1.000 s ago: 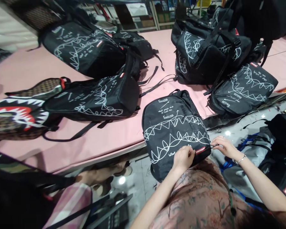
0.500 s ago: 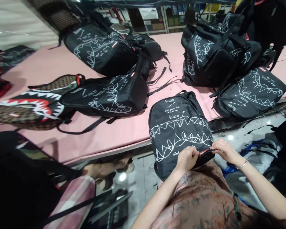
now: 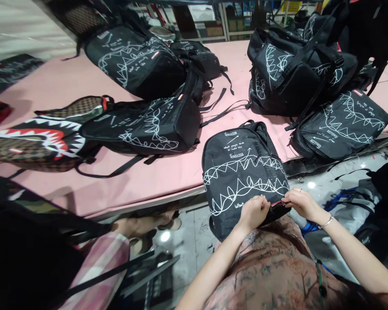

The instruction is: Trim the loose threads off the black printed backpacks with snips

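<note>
A black backpack [image 3: 242, 172] with white scribbled lines and lettering leans upright against the table's front edge, its lower end at my lap. My left hand [image 3: 255, 212] is closed on its front near the bottom, fingers curled at the left end of a narrow red strip [image 3: 277, 204]. At the strip's right end, my right hand [image 3: 301, 204] is pinched, with a bracelet on its wrist. A small dark thing shows by those fingertips, too small to name. The fingers hide part of the lettering.
Similar black backpacks lie on the pink table [image 3: 116, 191], including one at right [image 3: 345, 125] and one at left [image 3: 148, 129]. A checked backpack with shark teeth [image 3: 35, 144] lies far left. Another person's arm [image 3: 139, 224] shows at lower left. More bags [image 3: 375, 215] are piled at right.
My right fingers have shifted slightly left along the red strip, covering a little more of it. My left hand stays on the backpack. The view has moved slightly.
</note>
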{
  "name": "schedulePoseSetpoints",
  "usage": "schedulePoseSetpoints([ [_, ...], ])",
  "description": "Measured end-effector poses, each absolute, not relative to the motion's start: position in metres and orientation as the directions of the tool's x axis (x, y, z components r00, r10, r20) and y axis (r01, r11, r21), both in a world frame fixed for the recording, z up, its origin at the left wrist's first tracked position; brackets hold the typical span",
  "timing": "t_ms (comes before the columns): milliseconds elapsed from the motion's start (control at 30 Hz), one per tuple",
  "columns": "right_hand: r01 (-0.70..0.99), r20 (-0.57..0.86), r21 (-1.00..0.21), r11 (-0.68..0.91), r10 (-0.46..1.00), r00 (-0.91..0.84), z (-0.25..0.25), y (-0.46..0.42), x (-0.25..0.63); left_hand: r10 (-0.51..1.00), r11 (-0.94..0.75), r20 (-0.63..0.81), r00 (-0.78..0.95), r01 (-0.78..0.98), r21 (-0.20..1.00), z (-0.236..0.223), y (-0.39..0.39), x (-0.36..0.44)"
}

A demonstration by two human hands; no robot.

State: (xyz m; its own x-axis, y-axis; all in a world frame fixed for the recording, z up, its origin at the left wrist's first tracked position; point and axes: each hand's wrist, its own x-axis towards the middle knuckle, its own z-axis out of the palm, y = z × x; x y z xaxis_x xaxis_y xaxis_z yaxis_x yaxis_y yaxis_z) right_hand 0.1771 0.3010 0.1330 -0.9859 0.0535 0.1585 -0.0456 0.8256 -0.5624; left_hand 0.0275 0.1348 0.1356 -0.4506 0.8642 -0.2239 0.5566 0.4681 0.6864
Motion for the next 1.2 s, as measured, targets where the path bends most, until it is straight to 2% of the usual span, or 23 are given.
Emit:
schedulePoseSetpoints([
  [267,-0.082,0.234,-0.562,0.823,0.063,-0.97,0.132,0.298,0.181,0.878,0.451,-0.235,-0.417,0.555,0.699,0.134,0.136,0.022],
  [367,0.007,0.212,-0.57,0.822,0.155,-0.965,0.136,0.291,0.188,0.881,0.449,-0.243,-0.405,0.554,0.701,0.132,0.137,0.02],
  [533,0.284,0.088,-0.593,0.754,0.411,-0.907,0.139,0.261,0.209,0.89,0.438,-0.255,-0.378,0.559,0.704,0.135,0.137,0.017],
  [633,0.396,0.041,-0.579,0.712,0.511,-0.858,0.139,0.238,0.216,0.894,0.438,-0.278,-0.351,0.556,0.707,0.141,0.138,0.015],
  [867,0.513,0.028,-0.586,0.627,0.648,-0.761,0.144,0.199,0.208,0.884,0.465,-0.33,-0.331,0.547,0.696,0.149,0.14,0.012],
  [1200,0.564,0.026,-0.627,0.538,0.738,-0.674,0.139,0.176,0.2,0.882,0.471,-0.345,-0.322,0.557,0.685,0.151,0.14,0.009],
])
